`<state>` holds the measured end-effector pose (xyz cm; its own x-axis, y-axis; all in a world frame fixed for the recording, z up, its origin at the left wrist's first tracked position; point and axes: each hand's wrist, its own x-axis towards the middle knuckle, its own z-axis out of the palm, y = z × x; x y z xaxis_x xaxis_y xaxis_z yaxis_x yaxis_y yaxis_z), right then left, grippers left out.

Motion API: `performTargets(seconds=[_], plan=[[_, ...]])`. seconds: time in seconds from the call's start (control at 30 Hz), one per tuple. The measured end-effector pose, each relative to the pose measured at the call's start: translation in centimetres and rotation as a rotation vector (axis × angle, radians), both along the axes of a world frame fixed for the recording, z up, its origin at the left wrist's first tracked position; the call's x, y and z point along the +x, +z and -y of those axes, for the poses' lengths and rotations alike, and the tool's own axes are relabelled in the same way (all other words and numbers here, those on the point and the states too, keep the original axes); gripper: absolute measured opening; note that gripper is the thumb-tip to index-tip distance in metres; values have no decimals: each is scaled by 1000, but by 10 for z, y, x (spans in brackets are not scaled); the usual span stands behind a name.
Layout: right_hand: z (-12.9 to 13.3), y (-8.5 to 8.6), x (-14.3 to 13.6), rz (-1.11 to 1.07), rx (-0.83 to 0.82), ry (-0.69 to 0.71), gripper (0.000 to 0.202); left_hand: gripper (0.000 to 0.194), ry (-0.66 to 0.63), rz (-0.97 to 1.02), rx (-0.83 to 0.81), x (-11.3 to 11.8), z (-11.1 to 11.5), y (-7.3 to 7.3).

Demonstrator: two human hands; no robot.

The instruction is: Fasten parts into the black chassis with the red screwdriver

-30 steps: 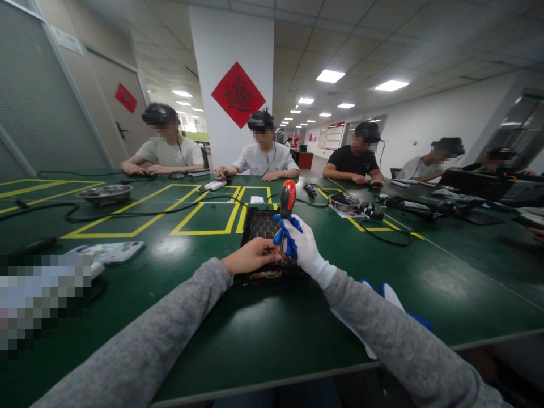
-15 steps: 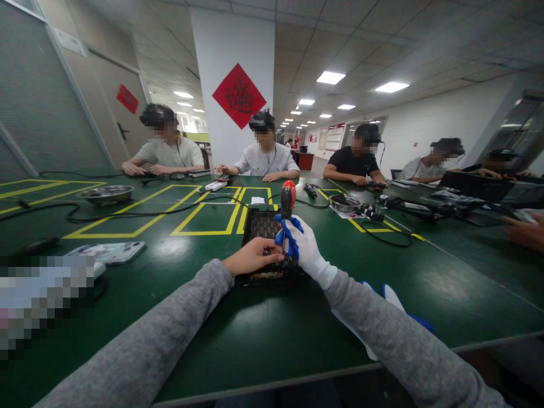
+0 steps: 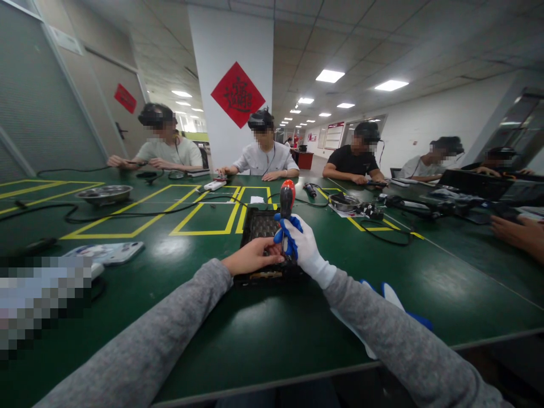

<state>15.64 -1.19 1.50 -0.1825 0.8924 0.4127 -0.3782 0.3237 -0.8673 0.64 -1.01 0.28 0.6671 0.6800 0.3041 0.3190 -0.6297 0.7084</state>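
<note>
My right hand [image 3: 308, 249], in a white glove with blue fingers, is wrapped round a screwdriver [image 3: 288, 195] with a red and black handle. The screwdriver stands nearly upright, handle up, its shaft reaching down into an open black casing [image 3: 243, 238] on the table. My bare left hand [image 3: 251, 256] lies across the casing's left side. Its thumb and fingers close together beside the lower shaft; what they grip, if anything, is hidden. Both hands cover the screwdriver's tip and much of the casing's inside, where a honeycomb-like patterned surface shows.
Loose gloves [image 3: 393, 297] lie under my right forearm. Left of me are a phone [image 3: 113, 253] and a metal bowl [image 3: 105, 195]. Black cables [image 3: 170, 212] cross the green table. Another bowl [image 3: 345, 202] and dark equipment lie right. Several co-workers sit around the table.
My hands and the screwdriver hold nearly the same place. At the far left, a co-worker's hands have moved outward to the left. A person's hand at the right edge has shifted slightly left.
</note>
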Motion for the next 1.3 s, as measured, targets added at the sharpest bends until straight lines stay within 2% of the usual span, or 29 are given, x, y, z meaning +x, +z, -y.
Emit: performTargets(seconds=[0.1, 0.3, 0.53, 0.77, 1.03, 1.3], plan=[[-1, 0, 0, -5, 0, -4, 30, 25, 15, 16, 15, 0, 1, 1], [-1, -1, 2, 47, -40, 17, 38, 20, -56, 10, 14, -1, 4, 5], [0, 0, 1, 0, -10, -5, 35, 24, 33, 1, 17, -1, 4, 5], [-1, -1, 2, 45, -34, 30, 34, 21, -56, -24, 31, -1, 4, 7], [1, 1, 0, -22, -21, 8, 33, 23, 30, -26, 19, -1, 2, 4], [2, 0, 2, 77, -18, 25, 37, 21, -63, -34, 25, -1, 4, 6]])
